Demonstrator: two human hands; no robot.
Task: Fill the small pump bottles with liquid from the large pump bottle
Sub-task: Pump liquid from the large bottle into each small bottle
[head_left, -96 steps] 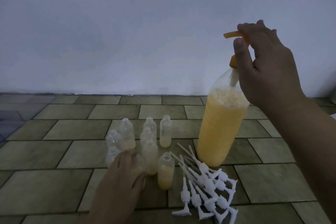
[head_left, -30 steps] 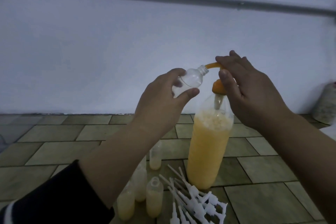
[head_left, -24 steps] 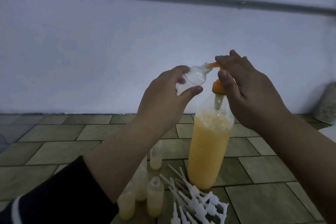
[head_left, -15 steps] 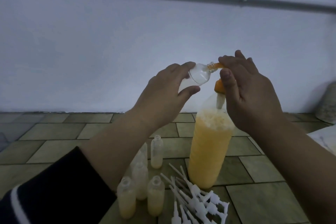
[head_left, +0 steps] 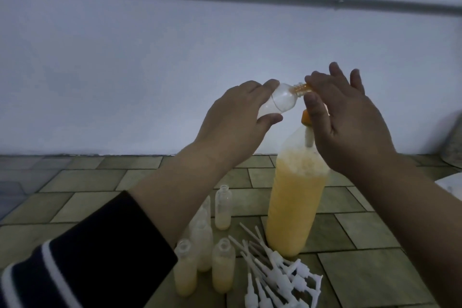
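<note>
Above floor point(head_left: 82, 180), our left hand point(head_left: 232, 117) gripped small bottle point(head_left: 280, 102), mouth at big bottle point(head_left: 295, 197) spout point(head_left: 305, 88); right hand point(head_left: 350, 122) pressed pump, fingers point(head_left: 336, 75) straight, apart.

No readable text, label, brand or number appeared on anything near the hands.

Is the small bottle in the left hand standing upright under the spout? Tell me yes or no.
No: the left hand holds the small bottle tilted on its side, its mouth against the orange spout.
</note>
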